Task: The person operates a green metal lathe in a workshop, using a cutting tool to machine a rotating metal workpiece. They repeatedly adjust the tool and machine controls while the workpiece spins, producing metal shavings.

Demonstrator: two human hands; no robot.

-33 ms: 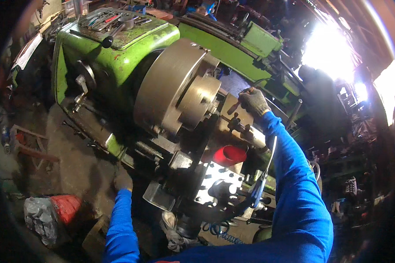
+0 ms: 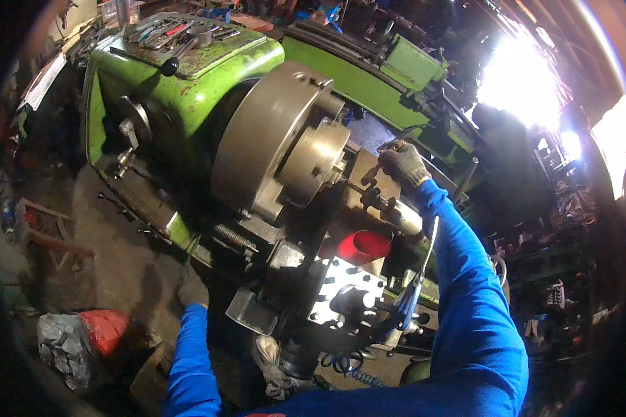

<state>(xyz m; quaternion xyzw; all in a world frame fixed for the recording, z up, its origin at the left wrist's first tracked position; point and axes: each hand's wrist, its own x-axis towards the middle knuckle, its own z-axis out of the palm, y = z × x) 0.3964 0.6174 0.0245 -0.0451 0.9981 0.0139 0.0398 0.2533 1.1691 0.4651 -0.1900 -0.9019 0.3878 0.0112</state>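
My right hand (image 2: 405, 165), in a grey knit glove, is closed around a slim reddish-brown piece (image 2: 372, 174) beside the tailstock (image 2: 402, 217) of a green lathe; its kind is unclear. To the left of it, the big steel chuck (image 2: 268, 135) grips a round metal workpiece (image 2: 314, 163). A drill-like rod points from the tailstock toward the workpiece's face. My left hand (image 2: 193, 288), gloved and in shadow, is low by the front of the lathe near a thin lever (image 2: 191, 251). Its fingers are too dark to read.
A red cup (image 2: 364, 247) sits behind the bolted tool post (image 2: 344, 292). A blue-handled air gun (image 2: 410, 302) with a coiled hose lies beside my right forearm. Hand tools (image 2: 167, 33) cover the headstock top. A grey plastic bag (image 2: 64, 347) and red cloth lie at lower left.
The chuck and workpiece show a different turn, with marks and jaws shifted. Both hands hold nearly the same places; the left has moved very slightly.
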